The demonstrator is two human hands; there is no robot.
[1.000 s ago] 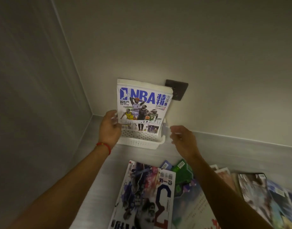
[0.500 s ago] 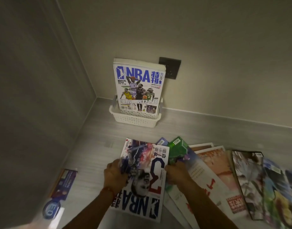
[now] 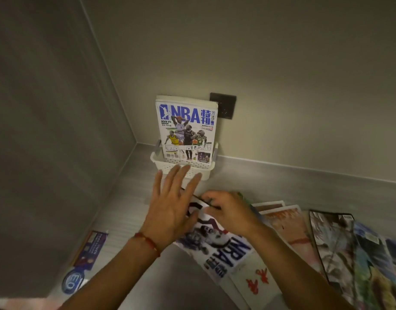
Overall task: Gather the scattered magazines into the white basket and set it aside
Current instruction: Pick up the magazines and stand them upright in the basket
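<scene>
A white basket [image 3: 163, 167] stands in the back corner against the wall. An NBA magazine [image 3: 187, 128] stands upright in it, with more behind. On the counter in front lies a second NBA magazine [image 3: 223, 247], turned at an angle. My right hand [image 3: 231, 209] pinches its far edge and lifts it slightly. My left hand [image 3: 172, 204] lies over the magazine's left part with fingers spread. Several other magazines [image 3: 288, 222] fan out to the right, partly overlapping.
A dark wall socket [image 3: 223, 105] sits behind the basket. A blue leaflet [image 3: 89, 249] and a round blue sticker [image 3: 73, 281] lie at the left by the side wall. Walls close the corner at left and back.
My hands left the basket and came down to the counter. They took hold of the second NBA magazine, which has turned clockwise; its far edge now lifts under my right hand.
</scene>
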